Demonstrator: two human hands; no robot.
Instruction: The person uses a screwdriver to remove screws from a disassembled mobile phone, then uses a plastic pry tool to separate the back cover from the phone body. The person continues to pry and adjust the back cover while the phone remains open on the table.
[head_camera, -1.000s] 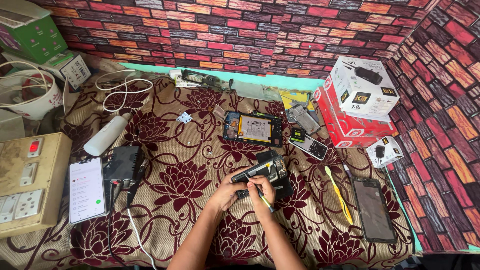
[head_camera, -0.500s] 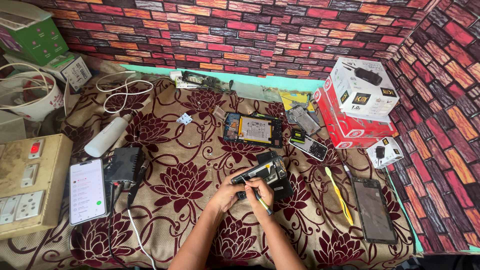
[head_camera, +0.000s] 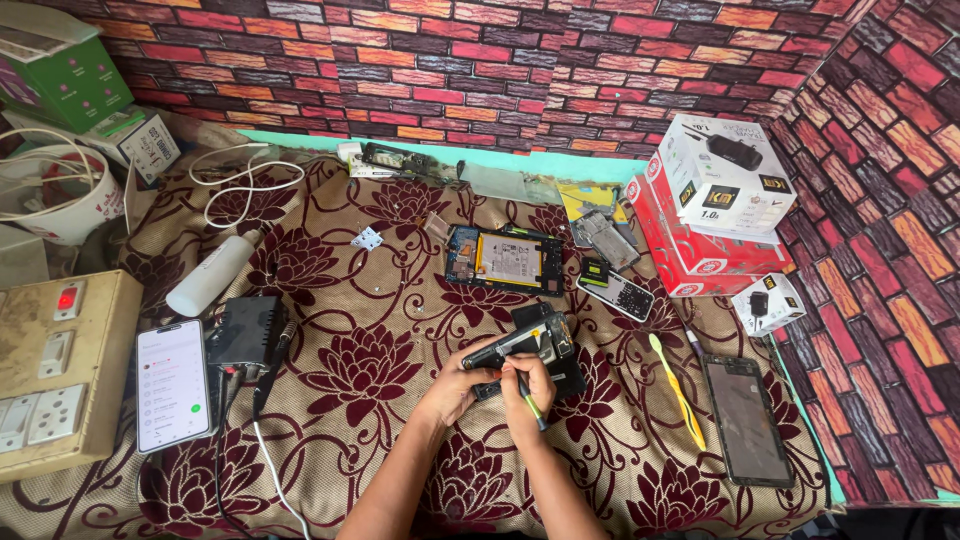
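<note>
1. Both bare forearms come up from the bottom edge of the view and draw together toward the middle of the cloth-covered surface, ending side by side.
2. The left hand (head_camera: 455, 385) lies a little lower and to the left, its wrist angled up and to the right, its fingers curled and closed in a grip, thumb on the near side.
3. The right hand (head_camera: 528, 385) sits just beside it, touching or nearly so, knuckles up and wrist bent slightly inward.
4. The right fingers (head_camera: 535, 372) are pinched together in a pen-like grip, fingertips pointing away from the body.
</note>
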